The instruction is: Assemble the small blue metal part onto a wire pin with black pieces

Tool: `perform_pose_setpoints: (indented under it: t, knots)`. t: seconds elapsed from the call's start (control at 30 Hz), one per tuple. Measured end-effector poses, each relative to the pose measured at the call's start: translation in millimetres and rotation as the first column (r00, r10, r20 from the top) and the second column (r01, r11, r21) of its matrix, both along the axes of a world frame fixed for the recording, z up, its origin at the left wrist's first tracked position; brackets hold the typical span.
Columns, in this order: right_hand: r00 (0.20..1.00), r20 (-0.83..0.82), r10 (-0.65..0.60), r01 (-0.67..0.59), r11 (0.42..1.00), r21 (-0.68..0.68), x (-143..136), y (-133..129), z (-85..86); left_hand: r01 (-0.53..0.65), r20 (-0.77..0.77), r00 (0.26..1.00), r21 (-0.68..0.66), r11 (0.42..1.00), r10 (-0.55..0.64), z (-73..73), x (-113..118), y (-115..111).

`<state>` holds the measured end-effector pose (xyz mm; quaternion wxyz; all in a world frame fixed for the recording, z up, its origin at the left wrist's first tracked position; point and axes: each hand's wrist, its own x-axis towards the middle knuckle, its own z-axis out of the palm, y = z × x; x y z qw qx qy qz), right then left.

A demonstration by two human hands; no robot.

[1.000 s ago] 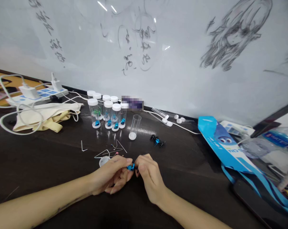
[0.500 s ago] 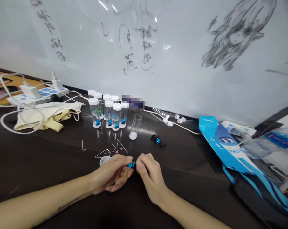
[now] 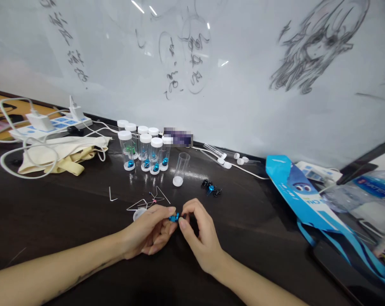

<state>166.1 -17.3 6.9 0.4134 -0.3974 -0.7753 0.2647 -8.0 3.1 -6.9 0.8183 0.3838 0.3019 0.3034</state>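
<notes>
Pinching a small blue piece (image 3: 174, 217) between thumb and fingers, the left hand (image 3: 154, 231) holds it just above the front part of the dark table (image 3: 250, 221), between the two hands. Its long axis seems to run roughly sideways, from the left fingertips towards the right ones, so its free end faces the right hand (image 3: 200, 238). That hand's thumb and forefinger are curled, their tips narrowly spaced right beside that end; whether they grip something dark there or merely touch the piece, I cannot tell. Both hands are about equally near, but the left one bears the piece.

Counting outward, there is one blue piece in the fingers and one round white cup (image 3: 139, 213) partly behind the left hand. One L-shaped key (image 3: 111, 195) lies apart to the left, near a tangle of thin metal rods (image 3: 160, 196) too crossed to count. One uncapped tube (image 3: 177, 181) stands with its white end down. Left of it I count eight white-capped tubes (image 3: 145, 139). To its right lies one cluster of black parts (image 3: 216, 193) with a blue part (image 3: 210, 188) among them, and farther back about five loose white caps (image 3: 240, 161), some overlapping
</notes>
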Motion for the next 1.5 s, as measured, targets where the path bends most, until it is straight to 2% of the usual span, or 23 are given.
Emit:
perform_pose_setpoints:
  t: [0.17, 0.37, 0.57, 0.73, 0.93, 1.13, 1.33, 1.5]
  knots:
    - [0.993, -0.111, 0.025, -0.023, 1.000, 0.013, 0.8, 0.3, -0.9, 0.009, 0.014, 1.000, 0.014, 1.000, -0.010, 0.4, -0.8, -1.0]
    - [0.999, 0.033, 0.004, -0.003, 1.000, -0.026, 1.4, 2.2, -0.5, 0.030, 0.015, 0.999, 0.035, 0.999, -0.030, 1.4, 0.0, -0.8]
    - [0.992, -0.122, 0.027, -0.025, 0.999, 0.022, 1.0, 0.8, -1.3, 0.016, 0.024, 1.000, 0.015, 1.000, -0.016, 1.1, -0.2, -0.3]
    - [1.000, 0.006, 0.004, -0.004, 1.000, -0.029, 1.5, 0.4, 0.8, 0.034, 0.001, 0.999, 0.041, 0.999, -0.034, 2.1, 0.4, -0.9]
    - [0.990, -0.141, 0.021, -0.013, 0.999, 0.051, 0.7, -1.0, -1.0, 0.002, 0.007, 1.000, 0.018, 1.000, -0.002, 4.4, 0.7, -1.2]
    - [0.994, -0.110, 0.026, -0.027, 1.000, -0.006, -0.3, 0.8, -1.0, -0.003, 0.047, 0.999, 0.008, 1.000, 0.003, 4.9, 0.6, -0.6]
    - [0.991, -0.123, 0.045, -0.042, 0.999, 0.027, -1.3, 2.5, -4.4, -0.019, 0.050, 0.999, -0.016, 1.000, 0.020, 5.3, 0.8, 0.2]
    - [0.997, -0.071, -0.008, 0.006, 1.000, -0.021, -0.3, 2.9, -2.0, -0.011, 0.021, 1.000, -0.001, 1.000, 0.011, 2.0, 0.5, -0.9]
